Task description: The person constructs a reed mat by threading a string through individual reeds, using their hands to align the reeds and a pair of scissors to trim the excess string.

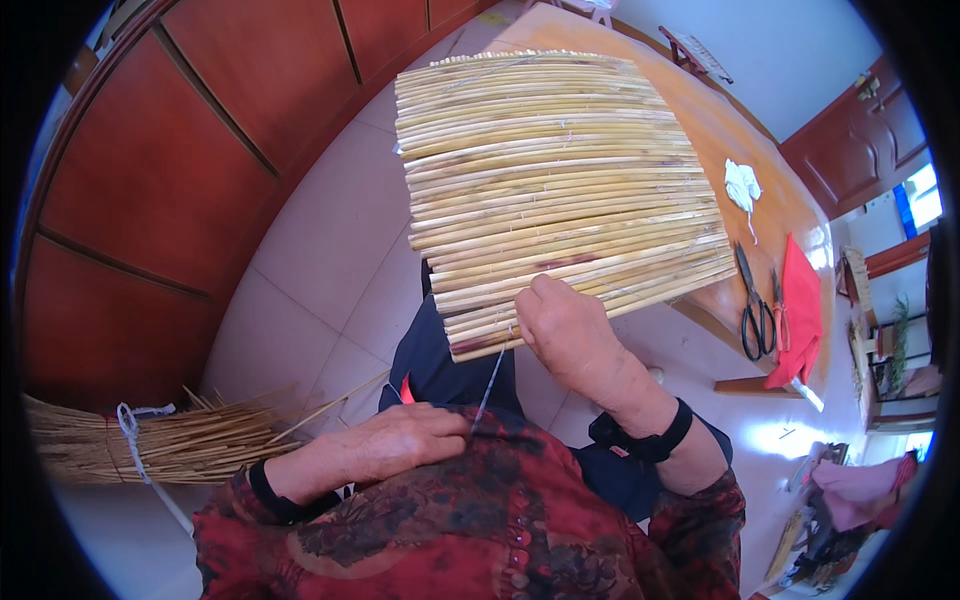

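Note:
A mat of pale yellow reed stalks (560, 170), laid side by side and bound with thin thread, spreads in front of me with its far part over the table. At its near edge my right hand (565, 325) is closed, fingers pinching the last stalks. A thin cord (489, 385) runs taut from that edge down toward my lap. My left hand (415, 436) lies low by my body, fingers curled together at the cord's lower end. The fingertips are partly hidden, but the cord leads into them.
On the wooden table (715, 105) lie a white crumpled bundle (742, 186), black-handled scissors (757, 325) and a red cloth (800, 325) with a small orange-handled tool (780, 318). A tied bundle of loose stalks (190, 445) is at left, below a reddish wooden cabinet (150, 200).

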A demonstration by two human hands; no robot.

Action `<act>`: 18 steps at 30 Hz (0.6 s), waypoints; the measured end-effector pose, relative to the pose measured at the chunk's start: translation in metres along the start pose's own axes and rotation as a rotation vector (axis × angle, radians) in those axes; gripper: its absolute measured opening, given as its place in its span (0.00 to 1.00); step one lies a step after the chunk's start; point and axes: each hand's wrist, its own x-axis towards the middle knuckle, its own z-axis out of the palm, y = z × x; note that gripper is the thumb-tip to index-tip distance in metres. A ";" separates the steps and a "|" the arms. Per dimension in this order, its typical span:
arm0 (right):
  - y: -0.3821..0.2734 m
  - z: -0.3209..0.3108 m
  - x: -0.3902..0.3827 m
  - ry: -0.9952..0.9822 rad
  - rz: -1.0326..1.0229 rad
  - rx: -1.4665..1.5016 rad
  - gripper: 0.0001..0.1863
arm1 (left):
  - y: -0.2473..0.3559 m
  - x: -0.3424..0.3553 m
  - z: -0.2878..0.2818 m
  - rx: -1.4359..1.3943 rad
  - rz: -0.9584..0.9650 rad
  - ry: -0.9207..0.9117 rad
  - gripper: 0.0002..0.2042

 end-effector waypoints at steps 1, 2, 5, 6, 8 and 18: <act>0.003 0.000 0.001 -0.007 0.024 0.031 0.04 | 0.002 0.007 -0.004 0.042 0.081 -0.017 0.06; 0.004 -0.002 0.001 -0.010 0.050 0.063 0.04 | 0.002 0.010 -0.008 0.089 0.163 -0.037 0.07; 0.007 -0.004 -0.001 0.011 0.090 0.235 0.03 | -0.011 0.005 -0.003 0.193 0.022 -0.177 0.07; 0.009 -0.004 -0.004 0.010 0.091 0.232 0.03 | -0.013 0.003 -0.003 0.272 -0.021 -0.223 0.07; 0.013 -0.007 -0.018 0.147 0.220 0.541 0.05 | -0.010 0.000 -0.014 0.359 0.048 -0.236 0.06; 0.029 0.031 -0.077 -0.152 0.768 1.381 0.17 | -0.036 0.026 -0.031 0.753 0.060 0.447 0.22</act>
